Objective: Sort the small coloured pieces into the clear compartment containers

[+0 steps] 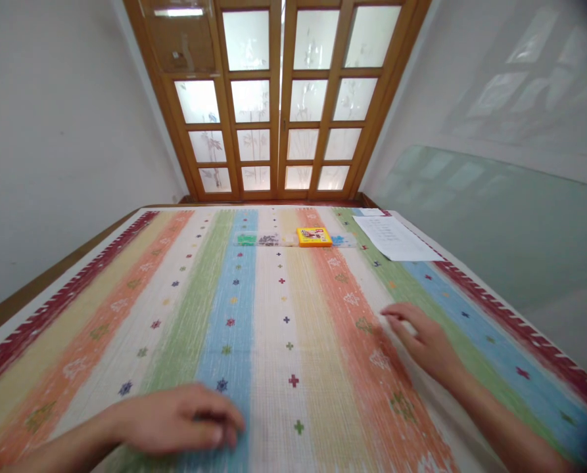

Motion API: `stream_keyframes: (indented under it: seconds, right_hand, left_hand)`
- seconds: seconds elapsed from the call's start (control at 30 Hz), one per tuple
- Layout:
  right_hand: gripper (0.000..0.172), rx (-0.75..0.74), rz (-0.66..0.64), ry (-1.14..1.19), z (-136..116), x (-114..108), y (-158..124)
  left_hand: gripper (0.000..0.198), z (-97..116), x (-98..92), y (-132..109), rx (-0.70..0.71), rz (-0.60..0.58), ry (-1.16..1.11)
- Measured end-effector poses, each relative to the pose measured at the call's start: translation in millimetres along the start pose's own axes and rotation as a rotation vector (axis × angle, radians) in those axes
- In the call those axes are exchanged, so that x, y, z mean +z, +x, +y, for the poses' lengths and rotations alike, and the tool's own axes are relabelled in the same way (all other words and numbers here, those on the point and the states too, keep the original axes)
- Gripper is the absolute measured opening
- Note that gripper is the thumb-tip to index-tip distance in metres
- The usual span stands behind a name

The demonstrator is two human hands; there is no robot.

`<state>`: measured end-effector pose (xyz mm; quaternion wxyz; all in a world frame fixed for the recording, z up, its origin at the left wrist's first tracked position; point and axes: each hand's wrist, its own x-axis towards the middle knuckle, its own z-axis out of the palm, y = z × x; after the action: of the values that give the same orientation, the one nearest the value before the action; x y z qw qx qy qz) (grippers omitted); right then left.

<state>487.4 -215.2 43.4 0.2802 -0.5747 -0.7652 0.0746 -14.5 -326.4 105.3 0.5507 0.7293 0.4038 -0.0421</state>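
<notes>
My left hand (179,419) is low over the striped tablecloth (273,368), on the blue stripe. Its fingers are loosely bent, with a gap above the thumb, and I see nothing held. Farther right, my right hand (424,341) hovers by the orange and white stripes, thumb and forefinger apart around a pale patch that looks like cloth. Both hands are well short of a small yellow box (314,237) with printed pictures. That box sits on a row of clear plastic cases holding green pieces (246,240), dark pieces (268,240) and blue pieces (340,241).
A white sheet of paper (394,238) with writing lies at the far right of the table. Wooden doors (279,98) with frosted panes stand beyond the far edge. A pale glass panel (470,223) leans along the right wall.
</notes>
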Motion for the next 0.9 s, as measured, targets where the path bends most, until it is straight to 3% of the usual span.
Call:
stream_keyframes:
  seconds: [0.1, 0.17, 0.23, 0.33, 0.5, 0.9]
  right_hand:
    - [0.04, -0.182, -0.206, 0.033, -19, 44, 52]
    - [0.04, -0.225, -0.243, -0.026, -30, 75, 90]
    - [0.043, -0.219, -0.267, -0.107, -34, 98, 118]
    - [0.048, -0.179, -0.258, -0.193, -31, 115, 136]
    - [0.051, -0.181, -0.254, -0.218, -22, 120, 134]
    - [0.056, -0.22, -0.245, -0.166, 2, 127, 130]
  left_hand:
    - [0.048, -8, -40.8, 66, 0.096, 0.448, 0.227]
    - [0.053, -22, -65.5, 109, 0.11, 0.574, 0.452]
    - [0.061, -38, -86.3, 143, -0.011, 0.66, 0.615]
    - [0.077, -58, -109.3, 174, -0.193, 0.746, 0.69]
    - [0.081, -70, -125.4, 190, -0.229, 0.734, 0.731]
    - [0.078, -80, -126.2, 183, -0.181, 0.738, 0.749]
